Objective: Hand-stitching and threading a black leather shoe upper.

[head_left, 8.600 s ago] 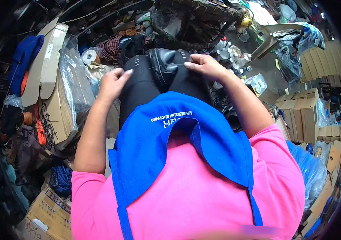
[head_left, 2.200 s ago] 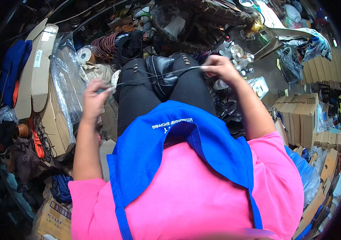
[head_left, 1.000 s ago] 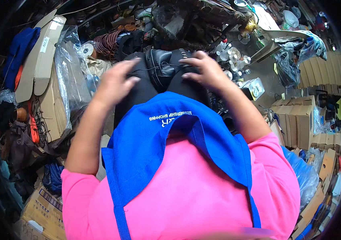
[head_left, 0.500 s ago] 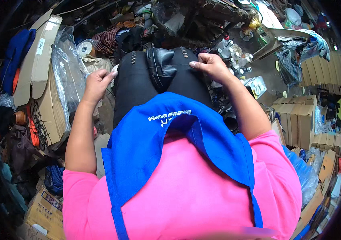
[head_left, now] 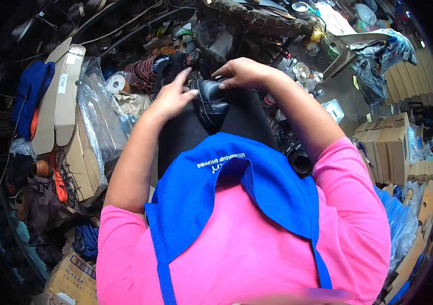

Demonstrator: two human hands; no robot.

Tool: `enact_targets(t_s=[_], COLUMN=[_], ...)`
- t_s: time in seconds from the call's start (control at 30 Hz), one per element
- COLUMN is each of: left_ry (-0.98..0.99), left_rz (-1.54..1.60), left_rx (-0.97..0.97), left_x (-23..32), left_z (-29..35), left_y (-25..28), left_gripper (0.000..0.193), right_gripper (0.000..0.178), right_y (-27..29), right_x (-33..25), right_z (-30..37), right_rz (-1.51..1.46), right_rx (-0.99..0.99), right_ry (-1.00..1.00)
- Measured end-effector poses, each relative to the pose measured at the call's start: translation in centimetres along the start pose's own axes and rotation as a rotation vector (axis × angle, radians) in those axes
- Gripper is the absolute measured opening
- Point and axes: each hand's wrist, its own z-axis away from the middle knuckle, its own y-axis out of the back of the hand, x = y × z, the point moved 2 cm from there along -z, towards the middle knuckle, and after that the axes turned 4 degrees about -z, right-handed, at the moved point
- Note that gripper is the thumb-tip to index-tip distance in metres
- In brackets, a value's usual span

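A black leather shoe [head_left: 213, 108] with a pale line of thread or stitching along its side stands between my thighs, over black trousers [head_left: 247, 114]. My left hand [head_left: 174, 97] is at the shoe's left edge, index finger stretched forward and thumb tip close to the leather. From the right, my right hand [head_left: 242, 74] reaches over the shoe's far part, with thumb and index finger apart and the thumb tip near the leather. Whether a thread runs through either hand is too fine to make out. A blue apron [head_left: 277, 188] covers my lap and chest.
Flat cardboard pieces [head_left: 64, 101] and a clear plastic sheet [head_left: 99, 117] lean at my left. A white spool [head_left: 117, 83] lies behind them. Small white containers [head_left: 303, 72] cluster at the far right, with cardboard boxes [head_left: 384, 145] nearer. A cluttered low bench [head_left: 267, 18] stands ahead.
Both hands have come inward from beside my thighs to the shoe. A thin thread that stretched out from the shoe toward the hands no longer shows plainly. My fingers have parted from their pinches.
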Motion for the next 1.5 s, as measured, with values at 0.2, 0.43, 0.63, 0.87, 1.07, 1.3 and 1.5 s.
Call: enact_targets(t_s=[0.2,0.43,0.63,0.87,1.07,1.3,1.5], left_ry=[-0.038,-0.286,-0.565,-0.312,-0.323,-0.278,-0.323], left_rz=[0.377,-0.274,-0.171,0.011,0.178,0.196,0.185], left_rx=[-0.037,-0.015,-0.068,-0.001,-0.040,-0.079,-0.031], left_x=[0.6,4.0,2.4,0.1,0.6,0.6,0.4], left_z=[0.3,-1.5,-4.2,-3.9,-3.7,-3.5,-3.5], left_y=[-1.5,-0.2,-1.1,-2.6,-2.5,-2.5,-2.5], left_gripper=[0.067,0.069,0.051,0.041,0.040,0.043,0.041], right_gripper=[0.044,0.039,0.046,0.031,0.014,0.015,0.015], right_y=[1.2,-2.3,-3.3,-3.1,-5.0,-4.3,-4.1], right_x=[-2.6,0.5,0.9,-0.8,-1.5,-2.1,-2.5], right_z=[1.6,2.3,3.3,8.7,9.2,8.2,7.9], right_rz=[0.073,-0.117,-0.070,-0.209,-0.081,-0.218,-0.233], right_rx=[-0.089,0.244,0.486,0.513,0.454,0.519,0.442], right_ry=[-0.092,-0.061,-0.060,-0.012,0.084,-0.036,-0.049])
